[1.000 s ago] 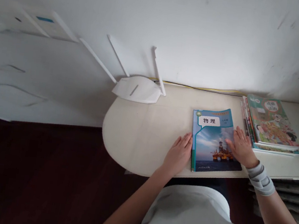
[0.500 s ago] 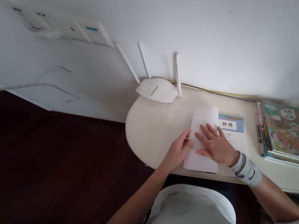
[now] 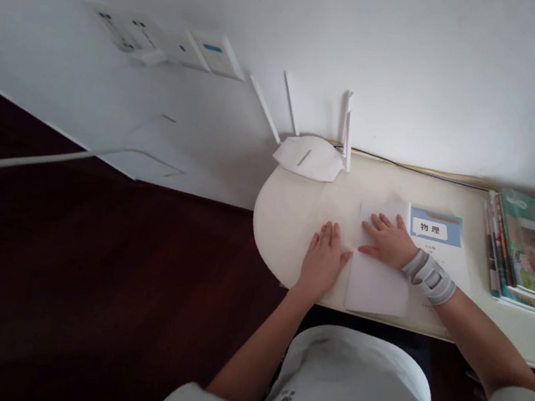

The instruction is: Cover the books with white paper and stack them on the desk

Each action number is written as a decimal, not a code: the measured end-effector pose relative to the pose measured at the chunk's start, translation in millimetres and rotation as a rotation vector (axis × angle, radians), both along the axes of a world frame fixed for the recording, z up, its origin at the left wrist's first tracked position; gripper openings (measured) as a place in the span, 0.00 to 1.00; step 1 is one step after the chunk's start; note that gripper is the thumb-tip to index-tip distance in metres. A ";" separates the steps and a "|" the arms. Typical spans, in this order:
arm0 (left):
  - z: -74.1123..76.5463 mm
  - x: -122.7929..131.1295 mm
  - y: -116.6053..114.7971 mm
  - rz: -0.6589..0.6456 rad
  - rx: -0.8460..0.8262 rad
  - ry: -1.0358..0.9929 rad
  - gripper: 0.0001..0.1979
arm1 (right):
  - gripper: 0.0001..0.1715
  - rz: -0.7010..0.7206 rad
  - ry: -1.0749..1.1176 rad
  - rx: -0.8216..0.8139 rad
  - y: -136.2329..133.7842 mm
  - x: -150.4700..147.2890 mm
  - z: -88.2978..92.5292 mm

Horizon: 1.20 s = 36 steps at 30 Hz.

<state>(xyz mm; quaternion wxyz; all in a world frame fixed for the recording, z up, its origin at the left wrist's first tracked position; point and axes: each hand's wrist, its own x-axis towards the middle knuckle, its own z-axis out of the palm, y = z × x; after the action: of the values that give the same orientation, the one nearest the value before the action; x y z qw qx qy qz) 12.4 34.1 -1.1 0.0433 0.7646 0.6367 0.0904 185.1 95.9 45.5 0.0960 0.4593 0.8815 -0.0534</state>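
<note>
Book now lies open on the worktop, cover turned since a second ago, right hand pressing the white leaf with fingers spread flat, left hand open beside it, gripping nothing.

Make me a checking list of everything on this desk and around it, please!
Surface: pale desk with a rounded end.
Job's things: open book, white inside cover turned over, title page showing.
Clutter: stack of books at right; white router at the back.
Grips: left hand flat on the desk beside the book; right hand flat on the turned cover.
Cables: thin cable along the wall.
Surroundings: white wall, wall sockets, dark floor.
</note>
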 end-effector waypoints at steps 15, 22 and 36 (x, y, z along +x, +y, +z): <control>-4.7 -11.5 -0.9 -0.068 0.021 -0.208 0.30 | 0.41 0.116 0.029 -0.066 16.3 -24.7 -5.9; -6.4 -16.2 -4.0 -0.114 0.000 -0.124 0.29 | 0.31 0.105 0.052 0.046 -0.7 -28.3 12.0; 19.4 -19.1 -6.9 -0.111 -0.132 -0.208 0.28 | 0.18 0.417 0.049 0.137 -96.4 -8.7 17.2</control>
<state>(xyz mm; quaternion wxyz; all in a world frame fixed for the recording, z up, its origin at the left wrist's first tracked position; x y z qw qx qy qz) -6.7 27.2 18.3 0.1641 0.7807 0.5900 0.1245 176.4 -0.5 62.8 0.0520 0.2711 0.9610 0.0162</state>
